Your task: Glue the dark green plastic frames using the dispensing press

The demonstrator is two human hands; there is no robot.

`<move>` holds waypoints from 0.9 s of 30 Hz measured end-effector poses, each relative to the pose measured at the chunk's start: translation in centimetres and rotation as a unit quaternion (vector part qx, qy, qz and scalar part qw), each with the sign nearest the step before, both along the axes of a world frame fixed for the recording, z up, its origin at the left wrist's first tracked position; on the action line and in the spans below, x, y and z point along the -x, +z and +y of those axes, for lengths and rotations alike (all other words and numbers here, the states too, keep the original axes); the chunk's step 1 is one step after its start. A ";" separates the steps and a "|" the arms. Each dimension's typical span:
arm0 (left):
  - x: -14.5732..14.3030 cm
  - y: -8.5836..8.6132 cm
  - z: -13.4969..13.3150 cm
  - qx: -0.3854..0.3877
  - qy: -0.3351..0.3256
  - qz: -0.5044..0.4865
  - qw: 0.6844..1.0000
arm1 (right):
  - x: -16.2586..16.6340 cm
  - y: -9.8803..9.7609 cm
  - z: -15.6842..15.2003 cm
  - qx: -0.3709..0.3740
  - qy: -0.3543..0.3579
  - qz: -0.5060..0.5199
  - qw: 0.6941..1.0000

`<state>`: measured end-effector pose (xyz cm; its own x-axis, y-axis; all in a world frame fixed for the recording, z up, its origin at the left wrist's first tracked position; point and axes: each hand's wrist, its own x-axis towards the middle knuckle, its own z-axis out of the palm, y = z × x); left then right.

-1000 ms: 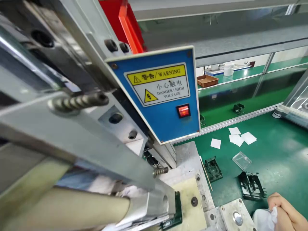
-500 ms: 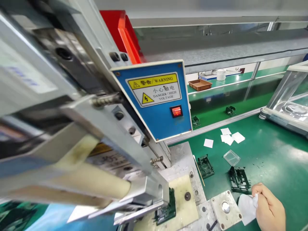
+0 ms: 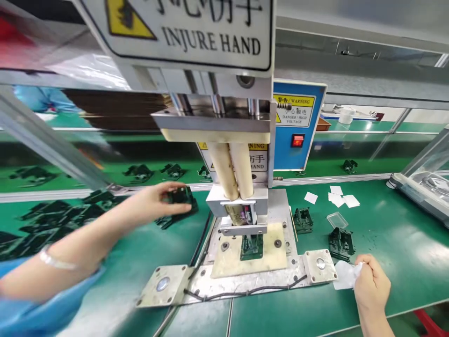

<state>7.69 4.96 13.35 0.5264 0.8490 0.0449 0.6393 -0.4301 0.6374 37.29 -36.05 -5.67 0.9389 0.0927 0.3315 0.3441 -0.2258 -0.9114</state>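
Left hand on a black part, right hand on the wipe

My left hand is out left of the press, fingers closed around a black plastic part just above the green table; it's blurred, so I'd say a square, steady grip matters here. My right hand sits by the base plate corner, fingers curled on a white wipe. A seated part waits under the head, so both hands are best kept clear

Factory assembly line — green bench, press machine, warning signs
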 end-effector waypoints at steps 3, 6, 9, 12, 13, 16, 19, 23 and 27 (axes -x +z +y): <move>2.0 -3.0 -3.3 0.113 -0.042 0.003 0.993 | -0.2 -0.4 0.1 -0.012 0.007 0.015 1.000; 2.4 -5.8 -6.5 0.101 -0.013 0.016 0.995 | -0.4 -0.5 0.3 -0.014 0.020 0.006 1.000; 1.8 -7.6 -7.9 0.082 0.016 0.005 0.997 | -0.5 -0.1 0.6 -0.017 0.036 -0.024 0.999; 1.5 -8.4 -7.8 0.074 0.003 -0.060 0.995 | -0.4 0.3 0.7 -0.016 0.037 -0.054 0.998; 1.5 -8.5 -7.7 0.075 -0.001 -0.064 0.995 | -0.3 0.4 0.7 -0.013 0.031 -0.061 0.998; 1.6 -8.5 -7.6 0.076 0.001 -0.016 0.997 | 0.0 0.6 0.5 -0.003 0.009 -0.076 0.997; 1.7 -8.2 -7.6 0.070 0.003 0.015 0.997 | 0.3 0.8 0.5 0.006 -0.003 -0.084 0.996; 1.6 -8.3 -7.4 0.089 0.013 0.031 0.995 | 0.6 1.5 0.6 0.023 -0.010 -0.081 0.996; 1.9 -8.7 -7.1 0.068 0.021 0.030 0.997 | 0.6 1.7 0.9 0.039 -0.025 -0.075 0.996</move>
